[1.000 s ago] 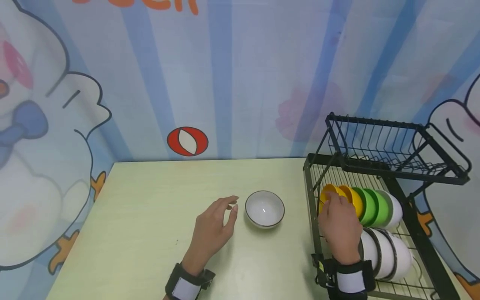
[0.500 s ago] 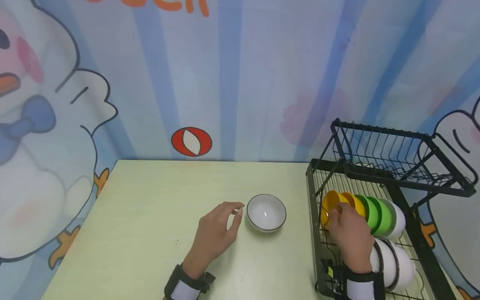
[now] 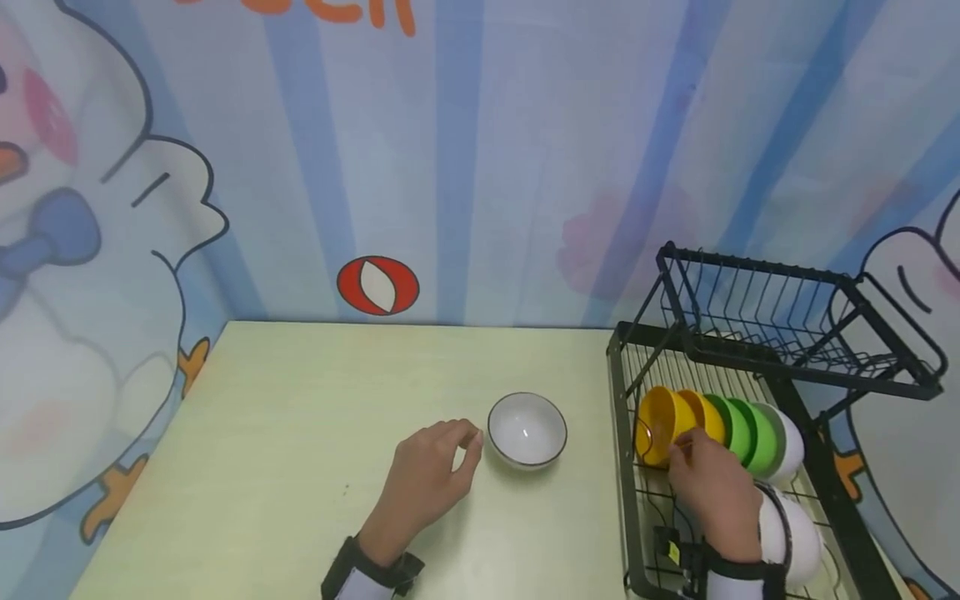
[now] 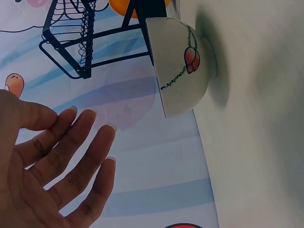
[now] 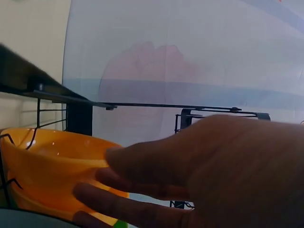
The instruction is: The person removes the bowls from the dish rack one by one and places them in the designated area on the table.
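Note:
A white bowl with a dark rim (image 3: 527, 429) stands upright on the table; the left wrist view shows a red and green design on the outside of this bowl (image 4: 183, 69). My left hand (image 3: 431, 467) hovers just left of it, fingers loosely bent and holding nothing. My right hand (image 3: 716, 492) is over the dish rack, by the near edge of the front yellow bowl (image 3: 660, 425). Its fingers (image 5: 118, 202) are loosely extended beside the yellow bowls (image 5: 52, 166); whether they touch cannot be seen. The yellow bowl stands on its side in a row.
Behind the yellow bowls, green bowls (image 3: 761, 437) and a white one (image 3: 787, 450) stand in the black dish rack (image 3: 615, 467). White dark-rimmed bowls (image 3: 798, 537) stand nearer, partly hidden by my right hand. An upper wire shelf (image 3: 795, 312) overhangs the back.
My right hand has moved back towards me, off the yellow bowl's upper part to its near edge, uncovering more of it. My left hand stays beside the white bowl, its thumb and forefinger closer together.

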A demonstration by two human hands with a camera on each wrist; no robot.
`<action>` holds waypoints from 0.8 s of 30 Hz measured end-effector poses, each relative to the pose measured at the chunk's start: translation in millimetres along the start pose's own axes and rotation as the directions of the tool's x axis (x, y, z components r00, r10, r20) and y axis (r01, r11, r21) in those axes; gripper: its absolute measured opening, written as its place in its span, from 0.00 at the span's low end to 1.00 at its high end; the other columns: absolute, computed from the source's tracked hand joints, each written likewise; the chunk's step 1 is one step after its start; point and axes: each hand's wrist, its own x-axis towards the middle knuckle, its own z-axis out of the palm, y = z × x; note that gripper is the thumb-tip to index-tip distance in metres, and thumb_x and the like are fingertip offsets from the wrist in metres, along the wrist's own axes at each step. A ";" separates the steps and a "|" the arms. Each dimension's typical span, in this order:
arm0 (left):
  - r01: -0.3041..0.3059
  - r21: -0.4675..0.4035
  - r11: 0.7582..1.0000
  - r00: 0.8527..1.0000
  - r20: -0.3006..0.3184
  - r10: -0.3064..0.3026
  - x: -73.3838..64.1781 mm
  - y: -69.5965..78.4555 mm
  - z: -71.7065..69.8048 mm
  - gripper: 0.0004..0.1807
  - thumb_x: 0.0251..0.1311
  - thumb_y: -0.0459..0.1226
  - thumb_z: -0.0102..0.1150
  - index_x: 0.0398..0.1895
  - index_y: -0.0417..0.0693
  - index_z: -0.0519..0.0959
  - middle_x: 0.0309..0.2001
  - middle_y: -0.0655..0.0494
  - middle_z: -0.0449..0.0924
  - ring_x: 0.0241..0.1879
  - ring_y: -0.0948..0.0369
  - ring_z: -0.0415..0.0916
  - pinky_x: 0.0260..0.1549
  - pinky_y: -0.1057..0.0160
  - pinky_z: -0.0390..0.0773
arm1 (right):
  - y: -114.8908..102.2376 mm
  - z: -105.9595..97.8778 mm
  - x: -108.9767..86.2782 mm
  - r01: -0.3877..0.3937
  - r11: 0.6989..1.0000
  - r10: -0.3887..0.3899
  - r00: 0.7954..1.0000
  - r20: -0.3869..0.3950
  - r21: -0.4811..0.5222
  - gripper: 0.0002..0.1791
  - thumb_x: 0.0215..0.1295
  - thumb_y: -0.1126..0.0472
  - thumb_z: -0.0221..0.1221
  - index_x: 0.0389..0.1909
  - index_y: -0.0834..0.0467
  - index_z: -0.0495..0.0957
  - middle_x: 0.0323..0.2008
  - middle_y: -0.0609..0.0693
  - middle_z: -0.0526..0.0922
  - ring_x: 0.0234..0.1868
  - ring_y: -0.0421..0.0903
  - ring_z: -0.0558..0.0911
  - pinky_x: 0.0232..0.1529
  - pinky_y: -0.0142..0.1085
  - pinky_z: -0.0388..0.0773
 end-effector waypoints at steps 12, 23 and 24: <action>-0.038 0.029 0.999 0.994 0.101 0.035 5.3 -2.5 2.2 0.05 0.63 0.37 0.61 0.29 0.51 0.81 0.25 0.61 0.84 0.23 0.66 0.76 0.19 0.74 0.68 | 3.9 -8.3 4.9 0.051 0.999 -0.051 0.998 0.023 -0.010 0.21 0.67 0.58 0.56 0.50 0.72 0.73 0.35 0.63 0.82 0.29 0.51 0.75 0.27 0.40 0.72; 0.083 0.076 0.994 0.903 0.416 -0.107 -13.7 -15.7 17.8 0.08 0.69 0.42 0.56 0.36 0.52 0.83 0.28 0.61 0.81 0.24 0.68 0.71 0.19 0.71 0.70 | 12.2 9.3 -4.2 0.059 0.997 -0.060 0.997 -0.042 -0.045 0.17 0.64 0.62 0.58 0.47 0.71 0.75 0.37 0.64 0.82 0.31 0.51 0.77 0.30 0.44 0.74; 0.089 0.102 0.991 0.895 0.429 -0.124 -16.8 -19.0 18.6 0.09 0.69 0.43 0.56 0.38 0.51 0.83 0.29 0.60 0.81 0.25 0.67 0.73 0.19 0.70 0.71 | 11.9 12.4 -6.5 0.053 0.997 -0.056 0.997 -0.057 -0.050 0.17 0.64 0.62 0.58 0.47 0.72 0.75 0.37 0.65 0.82 0.31 0.52 0.77 0.30 0.45 0.75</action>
